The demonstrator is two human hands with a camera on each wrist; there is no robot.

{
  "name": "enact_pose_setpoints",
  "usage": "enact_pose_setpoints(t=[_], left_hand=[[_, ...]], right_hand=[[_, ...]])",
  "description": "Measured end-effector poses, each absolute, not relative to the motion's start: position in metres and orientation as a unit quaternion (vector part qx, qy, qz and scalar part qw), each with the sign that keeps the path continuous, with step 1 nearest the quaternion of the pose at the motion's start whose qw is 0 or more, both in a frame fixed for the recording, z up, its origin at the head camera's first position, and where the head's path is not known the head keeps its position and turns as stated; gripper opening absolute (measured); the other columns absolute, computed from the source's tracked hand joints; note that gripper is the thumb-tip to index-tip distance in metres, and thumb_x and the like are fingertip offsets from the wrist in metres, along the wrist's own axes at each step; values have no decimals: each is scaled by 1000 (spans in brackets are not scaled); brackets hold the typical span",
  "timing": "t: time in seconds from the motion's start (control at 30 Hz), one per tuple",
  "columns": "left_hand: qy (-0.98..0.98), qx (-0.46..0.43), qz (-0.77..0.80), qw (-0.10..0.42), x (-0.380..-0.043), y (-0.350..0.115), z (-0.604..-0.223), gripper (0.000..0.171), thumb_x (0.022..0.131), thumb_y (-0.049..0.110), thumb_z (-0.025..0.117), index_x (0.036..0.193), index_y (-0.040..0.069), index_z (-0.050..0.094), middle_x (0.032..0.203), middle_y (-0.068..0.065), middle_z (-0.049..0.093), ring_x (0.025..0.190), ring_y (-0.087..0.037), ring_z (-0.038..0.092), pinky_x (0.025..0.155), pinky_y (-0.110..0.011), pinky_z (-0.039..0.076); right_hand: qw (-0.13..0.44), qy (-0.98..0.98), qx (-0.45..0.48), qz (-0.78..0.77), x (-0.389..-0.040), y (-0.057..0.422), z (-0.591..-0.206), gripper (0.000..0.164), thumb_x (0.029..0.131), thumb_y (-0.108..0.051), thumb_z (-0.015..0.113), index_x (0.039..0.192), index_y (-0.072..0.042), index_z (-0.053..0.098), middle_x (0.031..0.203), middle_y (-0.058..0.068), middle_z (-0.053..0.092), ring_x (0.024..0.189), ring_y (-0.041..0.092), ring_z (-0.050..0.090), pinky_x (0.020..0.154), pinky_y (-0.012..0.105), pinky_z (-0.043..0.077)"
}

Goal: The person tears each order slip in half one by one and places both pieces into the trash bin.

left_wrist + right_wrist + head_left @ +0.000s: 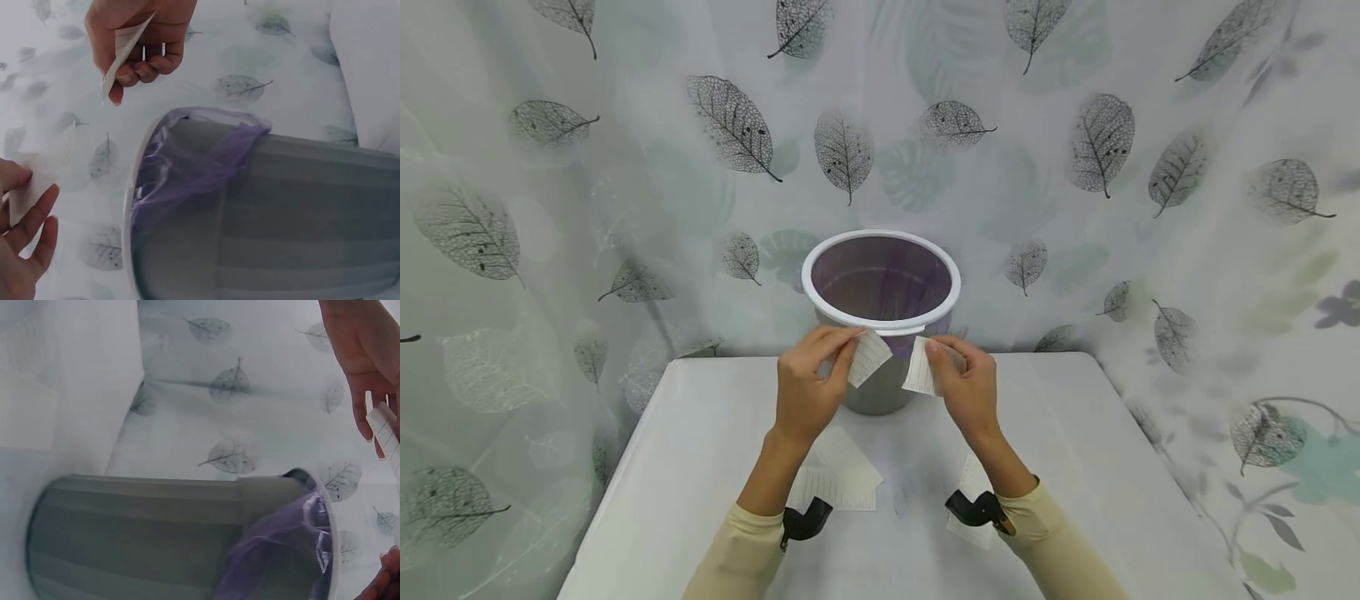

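My left hand pinches a small piece of lined white paper between thumb and fingers. In my right hand is another lined piece, gripped by the thumb and fingertips. A gap separates the two pieces, which overlap the front of a grey bin just below its white rim in the head view. The left wrist view has my right hand with its paper edge-on, and part of my left hand at the lower left. A purple bag lines the bin.
Lined paper sheets lie on the white table below my left forearm. More paper lies under the right wrist. Behind the bin hangs a leaf-patterned curtain, which also runs along both sides. Each wrist wears a black mount.
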State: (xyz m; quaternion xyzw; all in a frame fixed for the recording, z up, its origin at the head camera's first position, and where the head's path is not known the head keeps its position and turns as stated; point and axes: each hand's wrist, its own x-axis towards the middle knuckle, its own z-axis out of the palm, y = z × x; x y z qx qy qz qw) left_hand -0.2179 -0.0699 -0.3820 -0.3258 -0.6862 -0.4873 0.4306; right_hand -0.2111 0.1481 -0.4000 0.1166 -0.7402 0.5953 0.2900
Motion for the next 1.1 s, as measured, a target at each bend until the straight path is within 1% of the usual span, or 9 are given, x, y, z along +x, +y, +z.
enact_pose_setpoints(t=[0.07, 0.13, 0.3, 0.4, 0.57, 0.73, 0.87, 0.97, 1.1], left_hand=[[-681, -327, -487, 438, -221, -70, -377, 21, 95, -7, 69, 111, 1, 79, 95, -7, 73, 70, -17, 61, 60, -31, 49], [-679, -327, -489, 440, -225, -70, -374, 21, 97, -6, 67, 113, 2, 79, 96, -8, 73, 71, -18, 60, 61, -31, 49], [-682, -321, -492, 436, -233, -67, -370, 21, 99, -6, 64, 114, 1, 77, 101, -10, 74, 85, -22, 69, 75, -33, 55], [-685, -308, -490, 442, -240, -66, -366, 18, 98, -5, 65, 111, -1, 77, 103, -11, 75, 91, -25, 72, 81, -37, 57], [-692, -274, -494, 450, -254, -66, -358, 11, 99, 1, 69, 105, -3, 77, 97, -12, 77, 86, -25, 73, 77, -43, 57], [-706, -260, -492, 438, -269, -66, -354, 10, 99, 3, 70, 102, -5, 75, 91, -13, 77, 77, -26, 70, 72, -46, 56], [-720, -243, -488, 430, -280, -65, -356, 10, 98, 4, 72, 102, -4, 76, 94, -13, 77, 81, -28, 73, 75, -48, 57], [-731, -230, -486, 421, -286, -64, -357, 9, 98, 5, 72, 102, -2, 76, 96, -12, 78, 86, -28, 75, 80, -45, 57], [-743, -222, -479, 410, -291, -63, -359, 9, 98, 4, 72, 102, -2, 76, 98, -13, 78, 91, -29, 75, 84, -41, 57]], right_hand=[[295, -733, 126, 600, -216, 149, -396, 14, 99, -8, 71, 103, 3, 78, 98, 16, 75, 77, 21, 63, 65, 26, 49], [298, -726, 132, 605, -220, 149, -393, 13, 99, -8, 71, 102, 2, 78, 96, 15, 74, 75, 21, 62, 64, 26, 49], [298, -722, 132, 610, -225, 146, -381, 11, 98, -2, 69, 102, 7, 76, 98, 20, 73, 79, 21, 61, 66, 26, 49], [304, -726, 143, 600, -221, 141, -362, 12, 98, 3, 67, 103, 11, 74, 101, 25, 72, 83, 21, 61, 70, 26, 50], [319, -723, 171, 588, -225, 133, -334, 14, 94, 10, 63, 105, 15, 71, 102, 29, 71, 87, 19, 62, 74, 23, 50], [334, -718, 198, 578, -240, 131, -324, 15, 92, 13, 61, 102, 15, 72, 97, 29, 71, 82, 24, 63, 67, 24, 49], [339, -729, 200, 560, -260, 133, -329, 14, 92, 12, 63, 101, 12, 73, 96, 26, 73, 79, 24, 64, 61, 23, 46], [338, -737, 204, 549, -281, 136, -341, 14, 93, 10, 63, 101, 10, 74, 96, 24, 74, 67, 21, 57, 52, 19, 39], [336, -744, 217, 535, -299, 140, -352, 15, 93, 9, 65, 101, 5, 77, 96, 19, 75, 48, 14, 39, 42, 18, 28]])
